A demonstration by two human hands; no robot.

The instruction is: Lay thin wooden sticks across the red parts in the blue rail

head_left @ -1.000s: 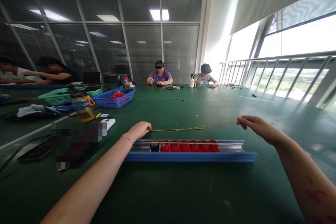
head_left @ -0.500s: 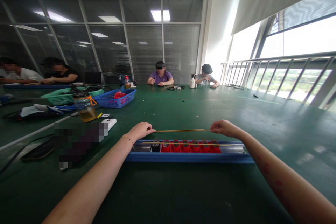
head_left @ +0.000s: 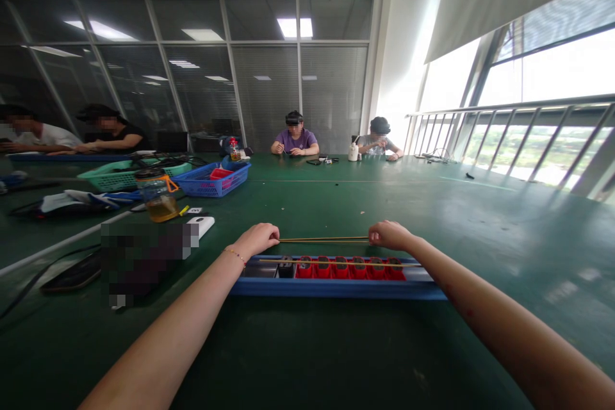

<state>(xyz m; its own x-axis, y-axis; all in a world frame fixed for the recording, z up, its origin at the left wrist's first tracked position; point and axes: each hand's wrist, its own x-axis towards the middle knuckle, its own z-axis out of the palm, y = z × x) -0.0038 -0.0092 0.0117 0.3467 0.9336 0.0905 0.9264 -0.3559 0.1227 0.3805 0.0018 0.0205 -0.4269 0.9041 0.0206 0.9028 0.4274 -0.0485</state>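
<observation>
My left hand is closed, fingertips pinched on the left end of a pair of thin tan sticks. At their right end, my right hand also has its fingers closed on them. The sticks run nearly level, just beyond a long blue-edged tray. Lying lengthwise over that tray is another thin tan stick. Several red holders with dark pieces stand in a row inside, with a black block at their left. My right forearm covers the tray's right end.
To the left are a bottle of amber liquid, a blue basket, a green basket and a dark phone. Several people sit farther off, one in a purple top. A white bottle stands at the far side.
My right hand has moved left along the sticks, closer to my left hand. My left hand stays almost where it was, still pinching. The tray and its contents have not moved.
</observation>
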